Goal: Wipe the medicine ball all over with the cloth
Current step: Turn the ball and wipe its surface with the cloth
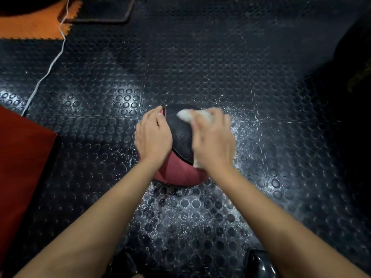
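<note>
Just below the middle of the frame the medicine ball [178, 149] sits on the studded rubber floor [220, 67], its black panel turned up and its red panel showing along the lower edge. The left hand [153, 135] lies flat on the ball's left shoulder, fingers straight and pressing to steady it. The right hand [212, 140] is blurred with motion over the ball's right side, and it appears to press the white cloth [192, 115] under its palm, though whether the fingers curl round the cloth I cannot tell. The step in hand looks like scrubbing the top and right flank. To do it well, keep the left palm firm so the ball does not roll, work in overlapping strokes along the seam between black and red, then turn the ball (its underside, against the floor, is out of reach as it lies) so every panel gets its pass.
</note>
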`<state>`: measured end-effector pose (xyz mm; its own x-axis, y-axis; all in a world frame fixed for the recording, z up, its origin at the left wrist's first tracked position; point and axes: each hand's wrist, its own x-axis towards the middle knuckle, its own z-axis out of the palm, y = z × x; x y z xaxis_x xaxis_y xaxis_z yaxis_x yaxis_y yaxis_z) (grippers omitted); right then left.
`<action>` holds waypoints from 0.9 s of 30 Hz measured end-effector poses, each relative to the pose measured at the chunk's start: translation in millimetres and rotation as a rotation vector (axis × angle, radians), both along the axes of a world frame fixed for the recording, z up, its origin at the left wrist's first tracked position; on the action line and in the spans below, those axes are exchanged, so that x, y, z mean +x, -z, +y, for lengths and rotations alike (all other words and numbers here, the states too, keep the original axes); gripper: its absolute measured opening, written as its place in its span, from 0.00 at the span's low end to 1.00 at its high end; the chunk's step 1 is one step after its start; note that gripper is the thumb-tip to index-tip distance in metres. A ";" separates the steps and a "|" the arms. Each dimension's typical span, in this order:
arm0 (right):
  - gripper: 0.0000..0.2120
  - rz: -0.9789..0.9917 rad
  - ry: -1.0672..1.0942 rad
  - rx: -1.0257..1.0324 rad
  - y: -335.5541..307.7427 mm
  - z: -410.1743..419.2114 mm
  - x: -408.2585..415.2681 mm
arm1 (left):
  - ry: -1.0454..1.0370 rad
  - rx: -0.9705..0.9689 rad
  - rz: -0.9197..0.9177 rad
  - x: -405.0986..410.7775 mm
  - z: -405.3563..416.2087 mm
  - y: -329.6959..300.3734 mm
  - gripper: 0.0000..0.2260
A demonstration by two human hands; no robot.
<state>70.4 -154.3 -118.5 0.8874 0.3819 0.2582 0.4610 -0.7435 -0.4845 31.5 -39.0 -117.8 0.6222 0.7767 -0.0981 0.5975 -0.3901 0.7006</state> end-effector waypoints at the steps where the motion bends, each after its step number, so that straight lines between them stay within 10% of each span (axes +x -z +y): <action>1: 0.11 0.127 0.122 0.063 0.7 -2.3 9.7 | -0.003 0.010 0.001 -0.5 -1.7 0.1 0.19; 8: 0.11 -0.125 -0.065 -0.040 4.5 0.5 -18.8 | -0.026 -0.003 0.010 3.6 -0.5 -0.8 0.19; 13: 0.15 0.249 0.345 0.153 23.5 -15.2 3.0 | -0.033 0.008 0.001 2.2 -0.9 -1.0 0.18; 19: 0.14 -0.154 -0.115 0.001 22.0 -9.5 -39.0 | -0.028 -0.014 -0.027 -0.4 3.4 1.9 0.19; 24: 0.15 0.391 0.468 0.245 29.6 -17.9 0.3 | 0.014 0.046 -0.046 -5.5 1.9 6.5 0.18; 27: 0.13 0.095 0.222 0.159 8.5 -5.9 -19.2 | 0.039 0.071 -0.032 -3.2 1.8 6.8 0.18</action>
<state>51.2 -160.2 -127.0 0.9678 0.1372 0.2108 0.2424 -0.7323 -0.6364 28.4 -37.2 -124.6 0.6539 0.7562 -0.0231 0.5584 -0.4619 0.6891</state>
